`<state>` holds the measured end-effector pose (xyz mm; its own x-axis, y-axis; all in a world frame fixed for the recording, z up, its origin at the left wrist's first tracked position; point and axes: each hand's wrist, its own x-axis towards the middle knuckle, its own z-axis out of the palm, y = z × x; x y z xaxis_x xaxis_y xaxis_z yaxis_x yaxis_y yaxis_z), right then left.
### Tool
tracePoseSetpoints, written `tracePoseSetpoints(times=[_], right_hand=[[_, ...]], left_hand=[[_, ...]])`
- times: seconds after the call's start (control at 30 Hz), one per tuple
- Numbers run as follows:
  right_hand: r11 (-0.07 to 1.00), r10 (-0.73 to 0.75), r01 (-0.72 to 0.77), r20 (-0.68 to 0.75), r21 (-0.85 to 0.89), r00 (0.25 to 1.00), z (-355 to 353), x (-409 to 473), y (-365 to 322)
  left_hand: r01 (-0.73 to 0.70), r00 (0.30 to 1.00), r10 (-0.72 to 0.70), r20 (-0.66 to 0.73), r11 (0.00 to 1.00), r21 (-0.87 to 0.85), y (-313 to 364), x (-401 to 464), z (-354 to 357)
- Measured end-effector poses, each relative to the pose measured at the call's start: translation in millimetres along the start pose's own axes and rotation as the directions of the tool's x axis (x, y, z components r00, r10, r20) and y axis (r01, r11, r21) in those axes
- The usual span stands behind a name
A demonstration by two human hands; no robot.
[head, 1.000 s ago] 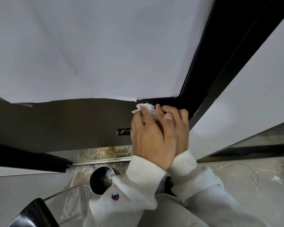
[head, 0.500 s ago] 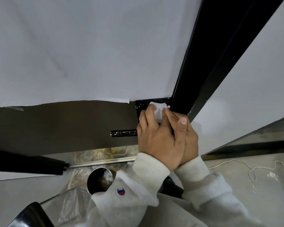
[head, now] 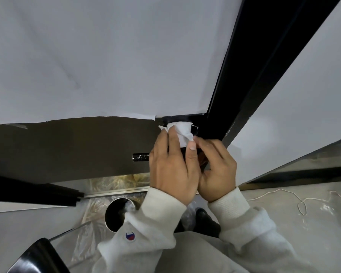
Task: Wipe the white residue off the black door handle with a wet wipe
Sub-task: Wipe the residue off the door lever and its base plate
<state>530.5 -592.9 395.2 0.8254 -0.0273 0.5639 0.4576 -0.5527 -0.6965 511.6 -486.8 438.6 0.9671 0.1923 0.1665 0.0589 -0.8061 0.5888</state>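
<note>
A black door handle (head: 140, 157) sticks out leftward from the door, its tip flecked with white residue; the rest is hidden behind my hands. My left hand (head: 172, 168) presses a crumpled white wet wipe (head: 182, 133) against the black lock plate (head: 195, 125) above the handle. My right hand (head: 217, 170) is curled against the door's edge beside the left hand, its thumb touching the wipe's lower corner. What the right fingers hold is hidden.
The door (head: 87, 148) is dark brown below and covered with white sheet (head: 106, 56) above, with a black frame (head: 264, 66) at right. On the floor lie a round metal bin (head: 116, 213), plastic sheeting (head: 91, 223) and a white cord (head: 295, 200). A black curved object (head: 37, 257) sits at bottom left.
Both hands have shifted slightly right and up along the lock plate with the wipe. More of the wipe shows above my left fingers now.
</note>
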Motion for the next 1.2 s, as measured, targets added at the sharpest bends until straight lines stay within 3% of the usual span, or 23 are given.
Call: tracePoseSetpoints(times=[0.1, 0.2, 0.33, 0.53, 0.7, 0.9, 0.97, 1.2], right_hand=[[0.995, 0.065, -0.066, 0.021, 0.070, 0.998, 2.1, -3.5, 2.1], [0.999, 0.025, -0.025, 0.022, 0.034, 0.999, 0.6, -2.1, 3.0], [0.996, 0.067, -0.068, 0.009, 0.050, 0.998, -0.6, -2.8, 4.4], [0.955, 0.241, -0.244, 0.036, 0.168, 0.970, 2.4, -10.2, 6.3], [0.881, 0.396, -0.398, 0.062, 0.256, 0.916, 6.7, -13.7, 3.1], [0.826, 0.472, -0.483, 0.112, 0.290, 0.875, 5.8, -17.0, 5.5], [0.797, 0.507, -0.517, 0.121, 0.312, 0.854, 5.1, -15.6, 4.0], [0.575, 0.664, -0.695, 0.250, 0.432, 0.705, 7.2, -15.0, 5.0]], left_hand=[[0.060, 0.996, -0.061, -0.070, 0.998, -0.021, -2.5, 5.0, -5.0], [0.118, 0.991, -0.120, -0.054, 0.993, -0.026, 2.6, 16.5, -2.8], [0.093, 0.991, -0.099, -0.089, 0.994, -0.064, -4.5, 30.8, 2.0], [0.111, 0.993, -0.107, -0.045, 0.988, 0.105, -26.2, 63.1, -15.4], [0.203, 0.978, -0.207, 0.018, 0.972, 0.117, -31.3, 59.9, -9.5], [0.210, 0.974, -0.205, -0.092, 0.977, 0.043, -24.2, 46.0, -13.9], [0.245, 0.968, -0.242, -0.072, 0.969, 0.037, -18.9, 48.9, -14.8], [0.253, 0.966, -0.252, 0.056, 0.967, -0.012, -25.0, 56.1, -24.0]])
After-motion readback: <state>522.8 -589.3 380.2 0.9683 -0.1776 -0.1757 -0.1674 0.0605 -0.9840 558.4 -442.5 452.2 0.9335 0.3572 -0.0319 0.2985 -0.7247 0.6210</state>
